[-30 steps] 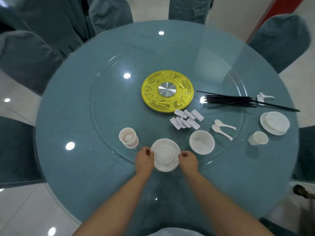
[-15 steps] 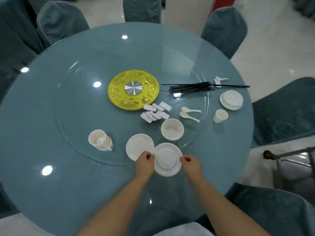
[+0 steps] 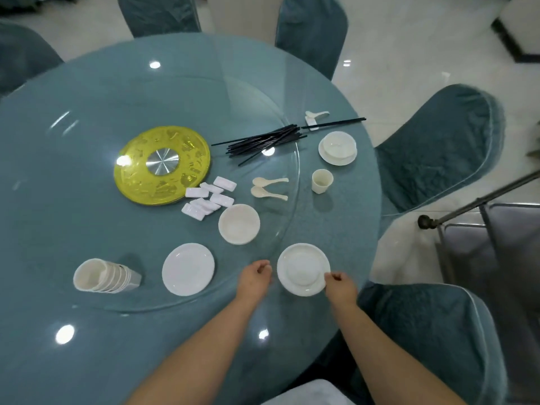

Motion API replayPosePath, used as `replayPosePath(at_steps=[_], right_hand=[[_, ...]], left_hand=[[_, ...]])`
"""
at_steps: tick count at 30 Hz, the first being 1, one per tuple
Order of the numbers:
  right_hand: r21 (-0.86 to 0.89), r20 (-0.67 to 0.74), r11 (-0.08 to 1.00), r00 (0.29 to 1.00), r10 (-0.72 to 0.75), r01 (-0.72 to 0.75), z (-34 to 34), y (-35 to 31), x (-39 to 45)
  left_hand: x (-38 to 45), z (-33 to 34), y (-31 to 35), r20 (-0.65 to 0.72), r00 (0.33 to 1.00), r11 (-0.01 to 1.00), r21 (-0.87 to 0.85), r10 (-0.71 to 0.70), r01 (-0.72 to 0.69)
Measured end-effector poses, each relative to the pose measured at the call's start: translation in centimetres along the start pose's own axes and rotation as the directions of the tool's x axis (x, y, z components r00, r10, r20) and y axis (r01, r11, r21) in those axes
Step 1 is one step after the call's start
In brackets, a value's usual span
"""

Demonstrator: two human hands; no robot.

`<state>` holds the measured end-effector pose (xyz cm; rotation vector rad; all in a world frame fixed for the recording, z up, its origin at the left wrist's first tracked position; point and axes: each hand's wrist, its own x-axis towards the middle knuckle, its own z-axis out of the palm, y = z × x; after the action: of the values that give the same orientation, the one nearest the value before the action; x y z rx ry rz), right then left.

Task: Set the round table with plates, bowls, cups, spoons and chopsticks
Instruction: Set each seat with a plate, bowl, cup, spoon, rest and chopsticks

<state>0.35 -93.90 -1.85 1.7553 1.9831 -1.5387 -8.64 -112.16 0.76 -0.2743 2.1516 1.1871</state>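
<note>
Right hand (image 3: 340, 286) pinching the near-right rim of a white plate (image 3: 304, 269) with a bowl nested on it, resting on the counter (image 3: 87, 331). Left hand (image 3: 254, 276) just left of that plate, fingers curled loosely, apart from the rim, gripping nothing. Farther left, a bare white plate (image 3: 188, 269), then a tipped stack of cups (image 3: 100, 276). Beyond the hands, an empty bowl (image 3: 239, 224), white chopstick rests (image 3: 209, 200), two spoons (image 3: 268, 187). Farther out, black chopsticks (image 3: 267, 140), a single cup (image 3: 322, 181), another plate with bowl (image 3: 337, 148), yellow turntable hub (image 3: 162, 165).
</note>
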Motion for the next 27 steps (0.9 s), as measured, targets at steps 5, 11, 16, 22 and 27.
replayPosePath(at_steps=[5,11,16,22,27], right_hand=[[0.054,0.012,0.995,0.996,0.087,-0.088,0.1,-0.2,2.5],[0.039,0.008,0.988,0.989,0.147,-0.147,0.5,-0.4,3.6],[-0.067,0.049,0.986,0.987,0.154,-0.151,0.6,-0.2,4.1],[-0.157,-0.047,0.984,0.996,0.077,-0.084,0.8,-2.2,3.7],[-0.144,0.08,0.989,0.997,-0.015,0.026,4.3,-6.6,2.6]], left_hand=[[0.6,1.0,1.1,-0.023,0.999,0.999,-0.04,-0.03,0.029],[0.9,1.0,1.5,-0.062,0.997,0.999,0.012,-0.047,0.048],[1.8,0.0,1.2,-0.108,0.989,0.994,0.003,-0.104,0.105],[3.4,-3.0,1.3,-0.313,0.903,0.94,-0.265,-0.293,0.213],[4.7,-5.9,2.1,-0.401,0.864,0.925,-0.343,-0.303,0.165]])
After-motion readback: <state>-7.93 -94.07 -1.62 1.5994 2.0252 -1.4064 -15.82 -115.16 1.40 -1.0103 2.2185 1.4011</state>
